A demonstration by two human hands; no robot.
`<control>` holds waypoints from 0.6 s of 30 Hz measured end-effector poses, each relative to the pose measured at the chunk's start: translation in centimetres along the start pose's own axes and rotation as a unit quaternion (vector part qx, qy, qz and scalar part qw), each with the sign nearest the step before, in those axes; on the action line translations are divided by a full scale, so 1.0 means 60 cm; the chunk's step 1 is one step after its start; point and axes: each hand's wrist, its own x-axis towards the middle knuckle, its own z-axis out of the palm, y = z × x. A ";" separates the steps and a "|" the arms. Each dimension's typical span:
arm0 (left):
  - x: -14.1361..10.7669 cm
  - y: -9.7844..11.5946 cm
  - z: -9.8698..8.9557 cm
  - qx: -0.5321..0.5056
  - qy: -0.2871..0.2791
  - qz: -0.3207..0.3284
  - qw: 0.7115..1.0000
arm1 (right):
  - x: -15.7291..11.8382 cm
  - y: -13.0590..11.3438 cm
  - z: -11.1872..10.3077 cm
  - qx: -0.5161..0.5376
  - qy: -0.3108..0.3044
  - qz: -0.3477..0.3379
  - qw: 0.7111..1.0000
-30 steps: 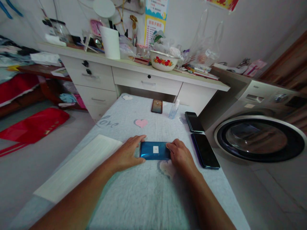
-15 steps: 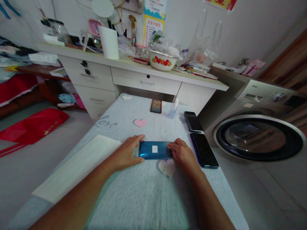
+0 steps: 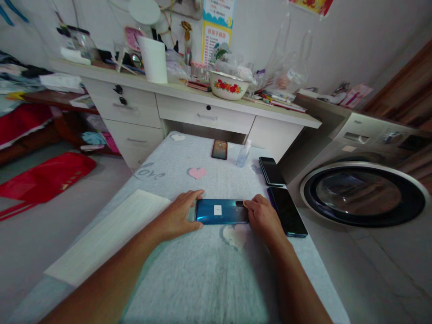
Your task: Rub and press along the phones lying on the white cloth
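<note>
A blue smartphone (image 3: 207, 212) lies face down on the cloth-covered table, its long side across my view. A small white label is stuck on its back, and a dark camera strip shows near its right end. My left hand (image 3: 180, 215) spans the left end, thumb at the near edge and fingers at the far edge. With curled fingers pressed together, my right hand (image 3: 265, 218) touches the camera end; anything inside those fingers is hidden. Just right of that hand lies a dark phone (image 3: 290, 212), screen up, with another black phone (image 3: 272, 171) behind it.
A whitish flat strip (image 3: 108, 238) lies on the left of the table (image 3: 209, 279). Farther back are a brown phone or case (image 3: 219, 150) and a clear spray bottle (image 3: 243, 154). A washing machine (image 3: 357, 135) stands right; a cluttered white desk (image 3: 189, 96) stands behind.
My right hand has slid slightly right along the smartphone, uncovering the dark camera strip. The smartphone and my left hand have stayed in place.
</note>
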 end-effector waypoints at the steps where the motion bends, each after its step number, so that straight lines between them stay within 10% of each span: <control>1: 0.000 0.000 0.000 0.000 0.002 -0.001 1.000 | 0.000 -0.002 0.001 0.002 0.000 -0.001 1.000; 18: 0.001 -0.003 0.001 -0.005 -0.003 -0.005 1.000 | 0.001 -0.052 0.034 0.031 0.022 -0.090 0.995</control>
